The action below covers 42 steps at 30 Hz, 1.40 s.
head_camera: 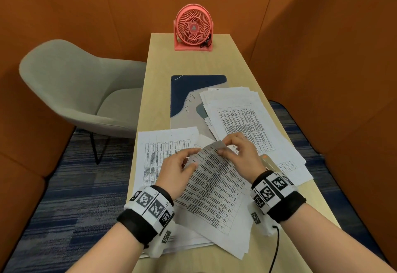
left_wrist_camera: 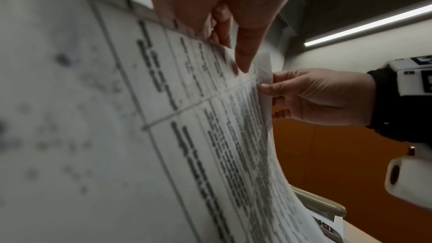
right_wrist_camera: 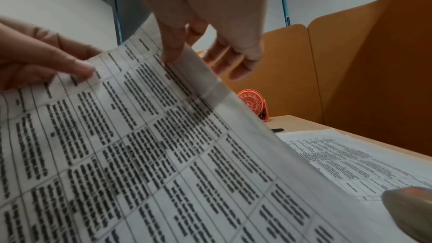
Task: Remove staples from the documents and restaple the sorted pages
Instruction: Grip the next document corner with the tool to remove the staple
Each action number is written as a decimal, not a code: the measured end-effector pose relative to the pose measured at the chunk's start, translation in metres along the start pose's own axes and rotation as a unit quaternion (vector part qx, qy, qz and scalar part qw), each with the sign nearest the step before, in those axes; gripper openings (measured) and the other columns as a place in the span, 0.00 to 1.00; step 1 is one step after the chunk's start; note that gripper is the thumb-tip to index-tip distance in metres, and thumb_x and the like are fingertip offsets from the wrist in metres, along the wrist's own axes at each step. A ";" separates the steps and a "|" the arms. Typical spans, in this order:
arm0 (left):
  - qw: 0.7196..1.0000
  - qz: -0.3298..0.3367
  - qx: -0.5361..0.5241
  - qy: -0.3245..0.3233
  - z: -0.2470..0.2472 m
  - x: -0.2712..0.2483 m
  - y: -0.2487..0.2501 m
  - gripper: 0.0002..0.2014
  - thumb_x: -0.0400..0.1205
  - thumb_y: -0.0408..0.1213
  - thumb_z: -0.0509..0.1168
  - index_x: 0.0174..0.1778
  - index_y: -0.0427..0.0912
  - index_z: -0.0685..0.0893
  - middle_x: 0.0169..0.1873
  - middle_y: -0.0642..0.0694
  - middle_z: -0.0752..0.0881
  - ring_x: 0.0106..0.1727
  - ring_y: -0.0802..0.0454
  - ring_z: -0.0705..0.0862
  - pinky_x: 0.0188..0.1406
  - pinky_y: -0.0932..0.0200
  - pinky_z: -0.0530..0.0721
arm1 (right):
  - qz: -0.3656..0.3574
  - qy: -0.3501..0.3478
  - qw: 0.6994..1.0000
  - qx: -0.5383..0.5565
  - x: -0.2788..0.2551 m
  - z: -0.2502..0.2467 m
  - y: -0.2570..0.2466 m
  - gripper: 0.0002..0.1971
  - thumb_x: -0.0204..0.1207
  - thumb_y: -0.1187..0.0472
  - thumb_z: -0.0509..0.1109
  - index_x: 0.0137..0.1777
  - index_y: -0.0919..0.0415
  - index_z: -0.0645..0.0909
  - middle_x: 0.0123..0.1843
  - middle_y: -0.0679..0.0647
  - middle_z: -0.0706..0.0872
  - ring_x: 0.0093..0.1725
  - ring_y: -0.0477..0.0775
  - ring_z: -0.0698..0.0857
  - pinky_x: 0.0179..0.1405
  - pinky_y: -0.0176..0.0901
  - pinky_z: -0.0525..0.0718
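both hands hold one printed sheet lifted off the table by its far edge, its near end trailing down onto a stack at the table's near edge. the left hand pinches the sheet's top-left corner, thumb on the printed face and fingers curled behind; the right hand pinches the top edge just beside it, thumb and forefinger clamped on the paper, the other fingers loosely spread behind. a second pile fans out on the right, its corners running over the table's right edge and over a mat. another sheet lies flat at left, reaching the left edge. a stapler lies partly hidden under the right wrist. bare table stretches from the mat to a fan at the far end. a chair stands at left, apart from the table.
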<state>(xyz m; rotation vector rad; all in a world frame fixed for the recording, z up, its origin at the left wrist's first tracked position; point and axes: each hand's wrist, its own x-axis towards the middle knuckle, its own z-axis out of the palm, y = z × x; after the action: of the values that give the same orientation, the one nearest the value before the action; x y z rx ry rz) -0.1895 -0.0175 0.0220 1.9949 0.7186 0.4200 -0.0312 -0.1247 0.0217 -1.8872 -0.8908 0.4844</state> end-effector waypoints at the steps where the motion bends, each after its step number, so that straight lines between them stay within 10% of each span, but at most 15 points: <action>1: 1.000 -0.008 -0.008 -0.001 0.000 0.000 0.000 0.16 0.80 0.34 0.66 0.64 0.50 0.80 0.53 0.53 0.85 0.48 0.60 0.83 0.52 0.68 0.81 | 0.001 -0.018 1.000 0.015 -0.001 0.000 -0.001 0.07 0.74 0.67 0.73 0.39 0.56 0.80 0.44 0.47 0.81 0.45 0.38 0.78 0.45 0.31 0.72; 6: 0.998 -0.053 -0.002 -0.017 -0.005 0.004 -0.005 0.27 0.75 0.39 0.72 0.71 0.47 0.74 0.62 0.53 0.79 0.63 0.56 0.76 0.66 0.59 0.73 | 0.003 -0.117 0.989 0.088 -0.007 -0.001 -0.005 0.10 0.75 0.72 0.70 0.40 0.56 0.79 0.39 0.49 0.84 0.40 0.40 0.82 0.43 0.32 0.81; 19: 0.993 -0.035 -0.112 0.005 0.000 -0.001 -0.002 0.16 0.77 0.26 0.68 0.53 0.52 0.82 0.46 0.53 0.88 0.48 0.59 0.87 0.52 0.62 0.85 | 0.016 -0.036 0.998 0.047 0.002 0.011 -0.013 0.14 0.70 0.68 0.76 0.42 0.47 0.79 0.42 0.52 0.84 0.47 0.57 0.84 0.49 0.44 0.84; 23: 0.991 -0.004 -0.125 0.038 -0.001 -0.002 -0.002 0.20 0.77 0.24 0.67 0.46 0.60 0.80 0.45 0.59 0.86 0.49 0.62 0.86 0.47 0.68 0.85 | 0.011 -0.012 0.994 -0.106 0.003 0.005 -0.008 0.31 0.61 0.51 0.83 0.64 0.44 0.76 0.59 0.44 0.73 0.60 0.45 0.71 0.61 0.38 0.69; 26: 0.987 0.028 -0.152 0.046 -0.007 -0.003 0.003 0.22 0.76 0.21 0.67 0.48 0.59 0.80 0.43 0.57 0.88 0.45 0.62 0.88 0.41 0.68 0.85 | 0.079 -0.127 0.973 -0.176 0.007 -0.003 -0.002 0.30 0.49 0.37 0.82 0.54 0.39 0.83 0.53 0.40 0.83 0.60 0.51 0.77 0.66 0.48 0.73; 29: 0.981 0.048 -0.178 0.064 -0.018 0.000 0.008 0.25 0.75 0.21 0.69 0.52 0.60 0.77 0.36 0.55 0.89 0.42 0.61 0.88 0.39 0.71 0.83 | 0.101 -0.169 0.973 -0.117 0.009 -0.012 -0.013 0.10 0.61 0.54 0.83 0.37 0.51 0.85 0.34 0.44 0.85 0.37 0.47 0.85 0.34 0.28 0.79; 34: 0.959 0.004 -0.144 0.245 -0.046 0.010 -0.009 0.35 0.68 0.36 0.78 0.68 0.52 0.70 0.60 0.53 0.81 0.62 0.60 0.77 0.64 0.65 0.71 | 0.062 -0.116 0.991 0.032 0.006 -0.032 -0.040 0.07 0.65 0.64 0.79 0.41 0.60 0.85 0.37 0.52 0.87 0.28 0.40 0.85 0.24 0.28 0.79; 37: 0.936 -0.019 -0.273 0.220 -0.059 0.017 -0.017 0.45 0.64 0.40 0.78 0.75 0.40 0.62 0.71 0.41 0.72 0.71 0.49 0.74 0.63 0.63 0.77 | 0.039 -0.078 0.986 0.140 0.004 -0.043 -0.057 0.15 0.59 0.59 0.77 0.46 0.62 0.85 0.44 0.57 0.91 0.40 0.52 0.90 0.35 0.40 0.88; 42: 0.922 0.086 -0.348 0.149 -0.079 0.021 0.003 0.35 0.61 0.54 0.78 0.58 0.38 0.78 0.49 0.53 0.89 0.54 0.58 0.86 0.48 0.66 0.83 | -0.014 -0.020 0.966 0.256 -0.001 -0.035 -0.070 0.13 0.61 0.64 0.74 0.47 0.60 0.83 0.43 0.48 0.92 0.45 0.49 0.90 0.39 0.41 0.88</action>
<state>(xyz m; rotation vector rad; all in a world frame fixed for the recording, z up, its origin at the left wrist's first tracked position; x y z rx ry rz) -0.2163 0.0480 0.0637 1.3285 0.4768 0.9560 -0.0350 -0.1268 0.0993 -1.3943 -0.7299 0.6671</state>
